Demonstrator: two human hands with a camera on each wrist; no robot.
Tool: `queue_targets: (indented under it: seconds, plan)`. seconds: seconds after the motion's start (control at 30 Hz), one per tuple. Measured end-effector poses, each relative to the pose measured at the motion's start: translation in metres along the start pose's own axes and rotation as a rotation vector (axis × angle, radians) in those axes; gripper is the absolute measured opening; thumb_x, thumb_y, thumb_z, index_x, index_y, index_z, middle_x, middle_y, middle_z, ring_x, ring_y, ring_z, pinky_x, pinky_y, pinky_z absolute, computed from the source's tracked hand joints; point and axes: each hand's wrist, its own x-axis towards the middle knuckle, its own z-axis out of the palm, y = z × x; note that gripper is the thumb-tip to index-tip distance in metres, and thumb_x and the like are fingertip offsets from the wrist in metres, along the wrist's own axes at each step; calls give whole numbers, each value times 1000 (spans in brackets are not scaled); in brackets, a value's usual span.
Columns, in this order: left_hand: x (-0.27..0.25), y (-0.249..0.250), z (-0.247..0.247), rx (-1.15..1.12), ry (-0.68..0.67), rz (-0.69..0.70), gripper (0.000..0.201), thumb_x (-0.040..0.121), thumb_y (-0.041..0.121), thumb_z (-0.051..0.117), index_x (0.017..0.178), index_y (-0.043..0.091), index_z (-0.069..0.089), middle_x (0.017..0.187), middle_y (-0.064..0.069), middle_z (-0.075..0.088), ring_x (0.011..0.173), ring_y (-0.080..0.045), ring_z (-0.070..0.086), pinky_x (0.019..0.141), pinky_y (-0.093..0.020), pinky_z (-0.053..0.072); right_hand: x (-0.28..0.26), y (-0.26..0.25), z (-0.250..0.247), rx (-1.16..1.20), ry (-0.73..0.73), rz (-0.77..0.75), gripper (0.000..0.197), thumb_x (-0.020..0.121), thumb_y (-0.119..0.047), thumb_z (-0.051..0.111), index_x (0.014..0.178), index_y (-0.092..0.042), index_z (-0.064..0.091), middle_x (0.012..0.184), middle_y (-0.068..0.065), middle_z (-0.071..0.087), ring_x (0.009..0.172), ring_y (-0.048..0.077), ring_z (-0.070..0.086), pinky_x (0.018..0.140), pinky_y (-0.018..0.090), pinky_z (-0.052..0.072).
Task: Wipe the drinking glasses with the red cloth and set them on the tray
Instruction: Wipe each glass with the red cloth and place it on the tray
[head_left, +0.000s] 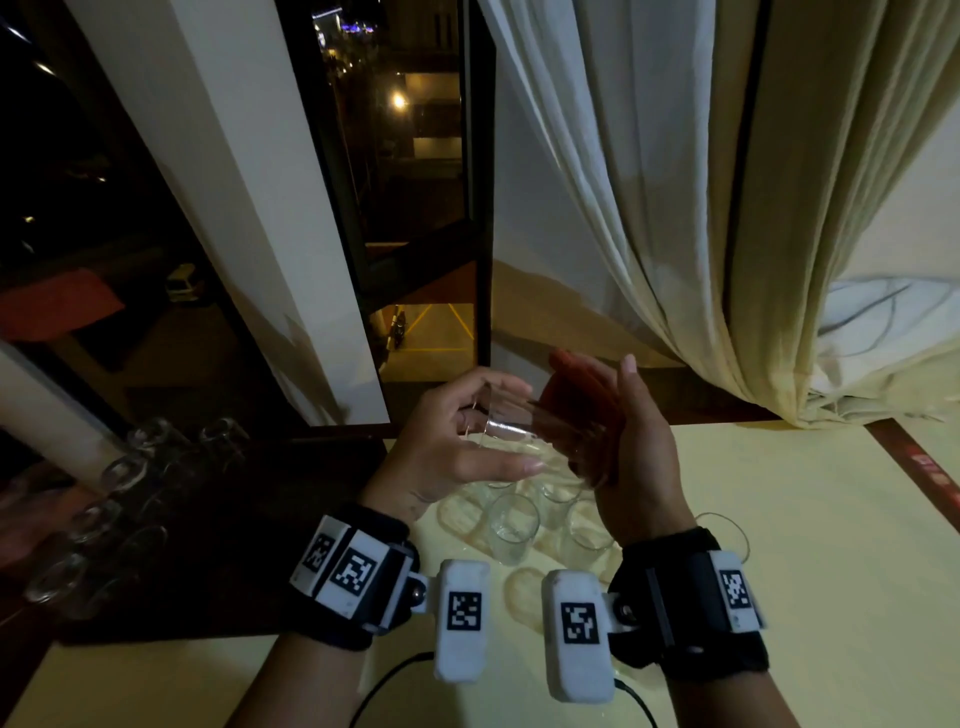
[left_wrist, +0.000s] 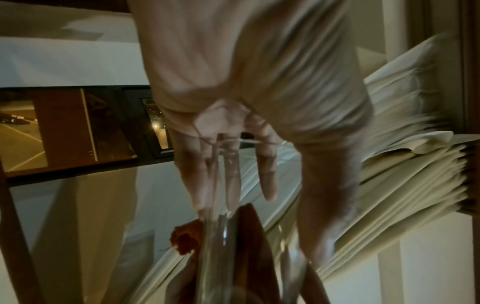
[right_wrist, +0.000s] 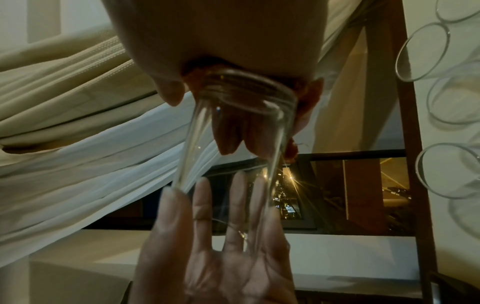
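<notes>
A clear drinking glass (head_left: 511, 428) is held on its side above the table, between both hands. My left hand (head_left: 498, 431) grips its open end, index finger curved over the top and thumb underneath. My right hand (head_left: 608, 384) stands upright with straight fingers and presses the red cloth (head_left: 566, 400) flat against the glass base. The right wrist view shows the glass base (right_wrist: 241, 90) in the cloth (right_wrist: 309, 98). In the left wrist view the glass (left_wrist: 218, 246) runs from my fingers to the cloth (left_wrist: 185, 240). A dark tray (head_left: 234, 545) lies to the left.
Several glasses (head_left: 511, 527) stand on the yellow table (head_left: 805, 571) under my hands, one more (head_left: 727, 535) beside my right wrist. Several glasses (head_left: 124, 467) stand at the tray's left side. A window and cream curtains (head_left: 675, 208) close off the back.
</notes>
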Motion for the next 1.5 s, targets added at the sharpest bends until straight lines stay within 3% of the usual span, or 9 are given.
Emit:
queue_targets:
  seconds: [0.13,0.27,0.37,0.57,0.77,1.0,1.2,1.37,1.5]
  plan:
    - [1,-2,3,-13,80,6,61,46,35,89,103,30,69,102,3,74,89,-16,73,71,-27,57,-1,4,-1,-99,-23,-12,61,90,-62,37,120,-21,71,99,-3,76,84,22,61,61,32,31]
    - [2,1,-3,-29,-25,-41,60,47,29,90,104,30,70,102,0,74,93,-30,72,75,-32,58,0,7,-6,8,-36,26,59,101,-53,34,123,-11,69,117,6,75,99,21,73,76,35,51]
    - [4,-4,-3,-53,39,-32,62,48,29,89,106,25,69,102,0,74,91,-24,72,77,-29,57,0,12,-8,39,-104,48,60,99,-56,39,127,-12,68,116,13,73,85,25,69,57,28,47]
    - [5,-18,13,-164,223,-87,71,44,34,89,110,24,65,117,-10,69,100,-22,72,75,-27,58,8,29,-14,75,-171,-27,82,62,-45,92,135,-25,61,108,15,67,74,23,57,46,26,41]
    - [11,-18,10,27,58,-218,80,37,37,92,108,27,57,114,1,69,103,-10,71,86,-30,56,12,22,-22,-3,-62,-99,60,68,-13,89,124,-19,68,99,16,71,64,22,62,40,22,38]
    - [11,-12,17,417,-109,-246,72,67,30,92,127,30,53,123,11,64,107,-7,65,86,-26,55,10,12,-12,-216,-102,-144,58,62,-15,86,118,-15,69,97,8,76,76,26,68,64,37,55]
    - [4,-20,19,74,-3,-291,68,64,35,90,123,29,57,125,8,67,114,-7,65,90,-25,54,11,10,-9,-142,-142,-47,51,90,-41,63,131,-12,64,114,11,74,108,28,70,74,28,56]
    - [2,-15,22,-297,79,-322,37,72,30,76,108,38,72,114,8,74,114,-14,65,95,-36,48,10,16,-4,-82,-222,18,61,99,-55,42,143,-15,53,135,15,64,127,36,59,109,67,39]
    - [1,-12,26,-428,84,-247,28,82,32,65,108,35,76,117,2,73,117,-18,63,99,-40,46,6,15,0,-105,-303,-11,57,89,-35,59,143,-14,53,133,12,66,126,28,61,104,47,49]
